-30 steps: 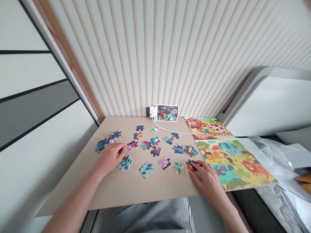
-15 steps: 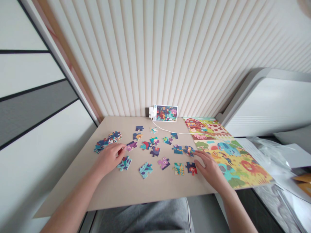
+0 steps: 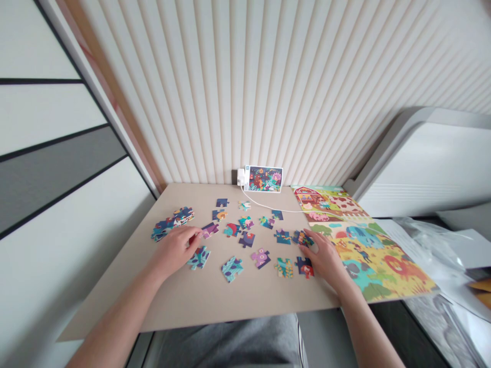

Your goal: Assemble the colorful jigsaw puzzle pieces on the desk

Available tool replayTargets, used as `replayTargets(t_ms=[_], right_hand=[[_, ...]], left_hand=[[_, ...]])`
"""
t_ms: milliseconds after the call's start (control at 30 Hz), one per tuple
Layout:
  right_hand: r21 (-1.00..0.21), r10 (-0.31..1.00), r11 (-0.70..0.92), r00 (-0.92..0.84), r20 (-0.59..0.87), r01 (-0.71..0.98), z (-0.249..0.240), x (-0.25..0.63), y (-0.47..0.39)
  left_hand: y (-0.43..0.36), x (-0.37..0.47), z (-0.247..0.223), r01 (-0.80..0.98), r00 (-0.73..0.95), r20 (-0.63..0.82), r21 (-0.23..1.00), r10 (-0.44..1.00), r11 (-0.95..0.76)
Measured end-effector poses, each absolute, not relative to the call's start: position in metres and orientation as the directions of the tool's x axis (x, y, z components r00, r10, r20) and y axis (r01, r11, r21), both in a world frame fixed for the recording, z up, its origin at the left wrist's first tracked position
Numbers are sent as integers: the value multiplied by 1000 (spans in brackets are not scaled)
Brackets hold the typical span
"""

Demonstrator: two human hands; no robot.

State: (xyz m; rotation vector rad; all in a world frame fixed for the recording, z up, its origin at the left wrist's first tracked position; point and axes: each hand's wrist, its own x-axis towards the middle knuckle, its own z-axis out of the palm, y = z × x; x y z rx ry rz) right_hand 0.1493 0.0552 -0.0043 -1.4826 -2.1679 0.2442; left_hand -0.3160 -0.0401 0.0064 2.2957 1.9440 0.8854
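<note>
Two bare hands rest on a tan bench (image 3: pixel 215 301) set against a ribbed white wall (image 3: pixel 268 87). A finished picture puzzle (image 3: pixel 356 240) of farm and jungle animals lies along the right side of the bench, its near corner overhanging the edge. A cluster of joined pieces (image 3: pixel 171 224) sits at the far left. A small picture card (image 3: pixel 263 178) leans upright against the wall, beside a white plug (image 3: pixel 241 177) whose cable (image 3: pixel 284 208) runs right toward the finished puzzle. The left hand (image 3: pixel 174 250) lies palm down, fingers loosely curled, their tips touching a purple piece (image 3: pixel 209 230); a teal piece (image 3: pixel 198 257) lies just beside its knuckles. The right hand (image 3: pixel 324 257) lies flat with fingers slightly spread, its tips on a blue piece (image 3: pixel 302 237) and its thumb side touching a red-and-blue piece (image 3: pixel 305 267). Other loose pieces lie scattered between the two hands.
</note>
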Motion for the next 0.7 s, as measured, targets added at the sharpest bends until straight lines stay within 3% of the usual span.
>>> replayTargets(t_ms=[433,700], right_hand=[[-639,889,449,-239,391,625,12,113,23],[-702,891,451,-327,315,551,21,93,-9]], left_hand=[[-38,-298,4,879,202,422,321,884,-354],[-42,-296,6,863,255,426,305,868,-403]])
